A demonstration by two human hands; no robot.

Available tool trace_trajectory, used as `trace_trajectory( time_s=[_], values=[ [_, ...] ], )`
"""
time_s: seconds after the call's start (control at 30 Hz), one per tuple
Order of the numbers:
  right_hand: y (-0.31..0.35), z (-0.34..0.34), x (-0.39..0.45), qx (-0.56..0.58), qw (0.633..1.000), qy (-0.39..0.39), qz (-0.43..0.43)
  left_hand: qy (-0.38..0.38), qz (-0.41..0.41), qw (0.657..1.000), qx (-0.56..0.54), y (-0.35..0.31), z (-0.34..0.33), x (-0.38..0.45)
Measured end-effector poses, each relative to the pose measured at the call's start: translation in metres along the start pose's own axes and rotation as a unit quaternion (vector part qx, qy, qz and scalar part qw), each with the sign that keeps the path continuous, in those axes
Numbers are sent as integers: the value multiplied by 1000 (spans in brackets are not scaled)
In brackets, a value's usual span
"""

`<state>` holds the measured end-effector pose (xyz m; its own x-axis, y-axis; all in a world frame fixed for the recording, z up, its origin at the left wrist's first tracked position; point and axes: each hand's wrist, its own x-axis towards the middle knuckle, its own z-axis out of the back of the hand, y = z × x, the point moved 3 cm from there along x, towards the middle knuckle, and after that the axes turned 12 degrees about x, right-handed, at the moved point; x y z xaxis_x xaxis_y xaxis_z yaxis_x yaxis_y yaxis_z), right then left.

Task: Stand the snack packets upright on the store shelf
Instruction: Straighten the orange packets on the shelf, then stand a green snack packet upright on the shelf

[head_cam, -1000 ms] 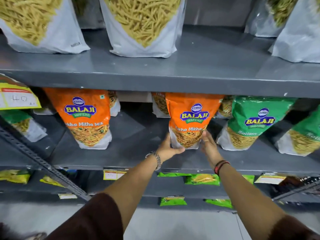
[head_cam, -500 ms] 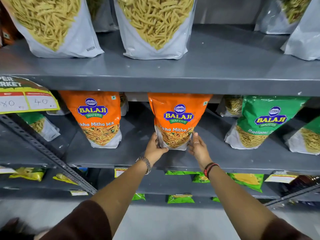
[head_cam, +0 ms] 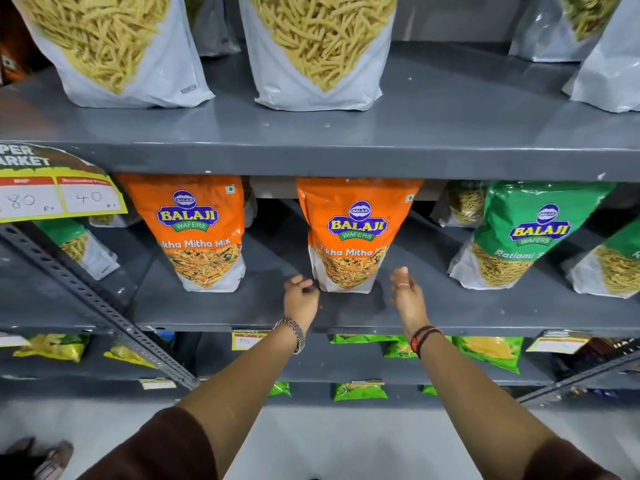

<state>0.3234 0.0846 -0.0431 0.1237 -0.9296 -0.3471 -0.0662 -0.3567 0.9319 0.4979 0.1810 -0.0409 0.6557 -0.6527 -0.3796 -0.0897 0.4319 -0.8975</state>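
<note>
An orange Balaji Tikha Mitha Mix packet [head_cam: 355, 233] stands upright on the grey middle shelf [head_cam: 450, 306], free of both hands. My left hand [head_cam: 300, 299] hovers just left of the packet's base, fingers loosely curled, holding nothing. My right hand [head_cam: 407, 294] is a little to the right of the packet, fingers spread, empty. A second orange packet [head_cam: 197, 230] stands upright further left. A green Balaji Ratlami packet [head_cam: 519, 233] stands to the right.
Large white sev bags [head_cam: 322, 50] stand on the upper shelf [head_cam: 311, 157]. A yellow price tag [head_cam: 59, 192] hangs at left beside a slanted perforated strut [head_cam: 97, 306]. Small green packets [head_cam: 485, 351] lie on the lower shelves. Another green packet [head_cam: 609, 265] sits at far right.
Both hands have let go of the middle orange packet and drawn back and apart. The packet, shifted left earlier, now stands on its own.
</note>
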Motion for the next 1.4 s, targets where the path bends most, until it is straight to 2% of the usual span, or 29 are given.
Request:
trace_trajectory(
  time_s=[0.07, 0.13, 0.27, 0.37, 0.47, 0.67, 0.8, 0.93, 1.13, 1.4],
  values=[
    [-5, 25, 1, 0, 998, -59, 26, -11, 26, 997, -70, 4, -6, -4],
    [-6, 61, -1, -16, 991, -119, 57, 15, 51, 994, -97, 9, -21, -13],
    [10, 148, 7, -19, 974, -204, 98, 83, 52, 992, -82, 7, -67, -33],
    [37, 201, 24, 4, 968, -225, 113, 119, 25, 990, -76, -9, -109, -50],
    [64, 236, 49, 30, 974, -185, 126, 131, 1, 989, -67, -26, -157, -64],
    [95, 260, 87, 1, 999, 35, 38, 151, -78, 982, 86, -62, -256, -78],
    [108, 257, 94, 3, 994, 106, 17, 134, -144, 978, 74, -84, -284, -73],
    [105, 256, 97, 25, 991, 128, 2, 95, -167, 978, 79, -93, -291, -72],
    [104, 260, 94, 36, 991, 131, -15, 28, -162, 973, 161, -99, -290, -80],
    [104, 262, 87, 53, 991, 116, -29, 35, -134, 975, 174, -87, -287, -71]
  ],
)
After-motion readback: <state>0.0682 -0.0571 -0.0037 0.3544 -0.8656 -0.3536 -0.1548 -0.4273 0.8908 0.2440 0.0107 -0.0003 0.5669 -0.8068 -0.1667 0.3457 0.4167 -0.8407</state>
